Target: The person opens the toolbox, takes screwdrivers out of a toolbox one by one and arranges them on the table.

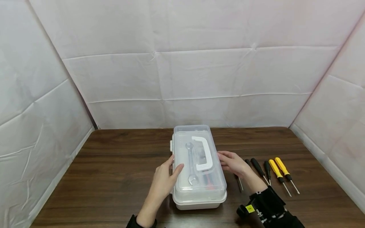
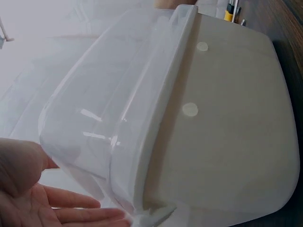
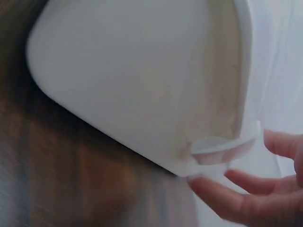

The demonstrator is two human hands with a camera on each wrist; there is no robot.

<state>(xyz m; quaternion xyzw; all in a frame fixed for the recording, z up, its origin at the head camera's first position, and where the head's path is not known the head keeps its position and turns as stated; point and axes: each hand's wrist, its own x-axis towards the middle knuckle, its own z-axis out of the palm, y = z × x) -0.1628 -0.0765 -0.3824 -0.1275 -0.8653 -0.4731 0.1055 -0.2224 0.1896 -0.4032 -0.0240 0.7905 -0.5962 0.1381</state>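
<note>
A white toolbox [image 1: 198, 206] with a see-through lid [image 1: 182, 183] stands lid down on the wooden table. Through the lid show a wrench [image 1: 191, 163] and something reddish. The white carrying handle [image 1: 209, 155] lies flat on top. My left hand [image 1: 163, 180] is at the box's left side, thumb over the lid's edge, its fingers extended along the side in the left wrist view. On the other side, my right hand [image 1: 233, 163] has its fingertips right at a white side latch [image 3: 225, 150], which sticks out from the box in the right wrist view.
Right of the box lie two yellow-handled screwdrivers [image 1: 276, 169] and several black-handled screwdrivers [image 1: 258, 167], one partly behind my right hand. The brown table [image 1: 119, 177] is enclosed by white fabric walls [image 1: 199, 76] at the back and both sides.
</note>
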